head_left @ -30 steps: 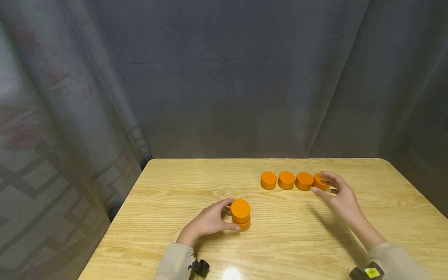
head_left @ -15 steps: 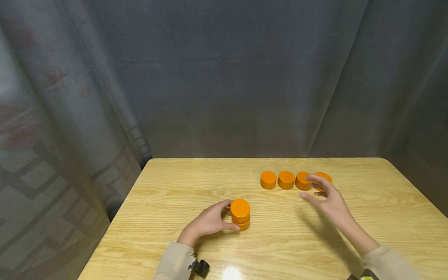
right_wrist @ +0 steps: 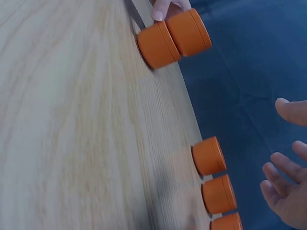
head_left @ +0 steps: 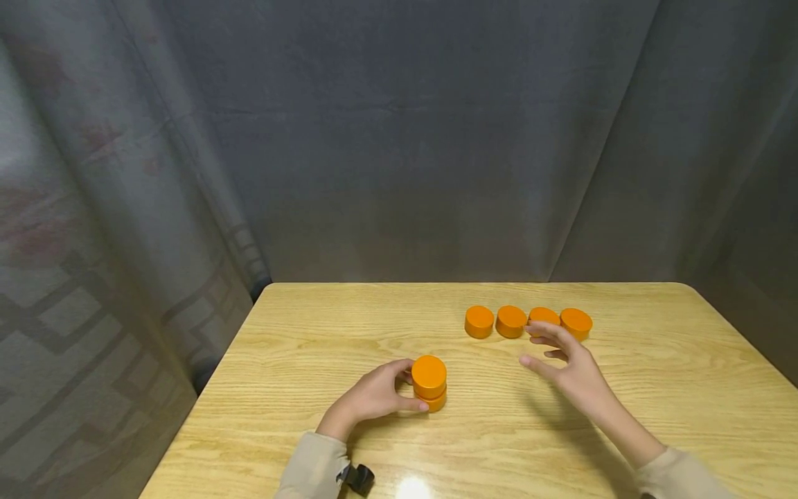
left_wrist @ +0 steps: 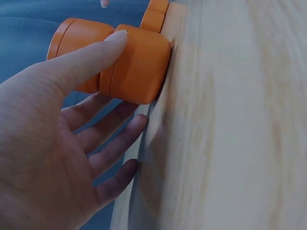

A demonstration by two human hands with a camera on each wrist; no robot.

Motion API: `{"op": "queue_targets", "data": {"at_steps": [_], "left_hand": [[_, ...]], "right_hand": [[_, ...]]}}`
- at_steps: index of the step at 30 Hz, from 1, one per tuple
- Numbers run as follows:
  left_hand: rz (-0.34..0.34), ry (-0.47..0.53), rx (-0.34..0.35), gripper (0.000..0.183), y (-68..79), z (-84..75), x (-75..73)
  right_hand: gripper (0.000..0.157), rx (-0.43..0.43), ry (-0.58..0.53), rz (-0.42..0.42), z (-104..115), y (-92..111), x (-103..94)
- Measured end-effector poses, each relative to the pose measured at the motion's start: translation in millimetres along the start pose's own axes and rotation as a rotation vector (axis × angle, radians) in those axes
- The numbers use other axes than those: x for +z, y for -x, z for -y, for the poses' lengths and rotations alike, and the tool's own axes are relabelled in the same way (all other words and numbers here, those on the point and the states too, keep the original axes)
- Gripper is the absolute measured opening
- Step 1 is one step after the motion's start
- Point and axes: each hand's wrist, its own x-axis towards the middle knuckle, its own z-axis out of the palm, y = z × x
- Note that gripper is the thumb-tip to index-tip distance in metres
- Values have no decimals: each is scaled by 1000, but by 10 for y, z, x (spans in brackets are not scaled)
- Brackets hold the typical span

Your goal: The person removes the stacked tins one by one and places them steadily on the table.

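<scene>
Two squat orange cylinders stand stacked on the table, the upper cylinder [head_left: 429, 375] on the lower cylinder [head_left: 436, 401]. With thumb and fingers curled round them, my left hand [head_left: 376, 394] grips the stack from its left side. In the left wrist view the thumb tip lies on the lower cylinder [left_wrist: 144, 67], near the seam. My right hand [head_left: 570, 364] hovers over the table with relaxed, parted fingers and holds nothing. Its fingertips partly cover one orange cylinder [head_left: 544, 314] in the back row. In the right wrist view this hand [right_wrist: 292, 187] is apart from the cylinders.
Several single orange cylinders form a row near the back of the wooden table [head_left: 349, 319], from the leftmost cylinder [head_left: 479, 322] to the rightmost cylinder [head_left: 576, 323]. Grey curtains [head_left: 399, 152] hang behind the table and on both sides.
My right hand has moved left and toward me, away from the rightmost cylinder, with nothing in it. The left hand and the stack stay where they were.
</scene>
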Motion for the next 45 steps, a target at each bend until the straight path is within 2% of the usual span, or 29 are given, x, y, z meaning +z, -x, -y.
{"op": "queue_targets", "data": {"at_steps": [16, 33, 45], "left_hand": [[9, 33, 18, 56, 1, 11, -8], [52, 89, 27, 54, 11, 38, -38], [42, 103, 24, 51, 5, 42, -33]], "right_hand": [[53, 3, -72, 34, 128, 30, 223], [51, 50, -145, 125, 276, 35, 474], [50, 47, -194, 164, 336, -13, 644]]}}
